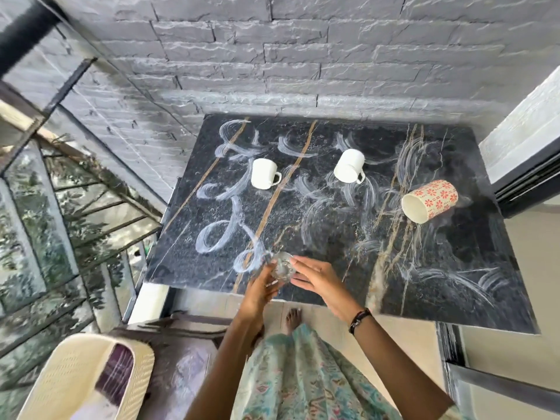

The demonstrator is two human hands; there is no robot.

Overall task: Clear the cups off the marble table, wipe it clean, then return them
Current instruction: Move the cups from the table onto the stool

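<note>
Beyond both hands (288, 275), seemingly cupping glass (283, 265), three cups (348, 165).

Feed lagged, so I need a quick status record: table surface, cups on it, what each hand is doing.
table: dark marble table, white smears across the top
white mugs: left mug and right mug, both upright with handles
patterned cup: red-flower cup, near the right edge
glass: clear glass at the near edge, between both hands
left hand: gripping the glass
right hand: open, fingers beside the glass
</note>
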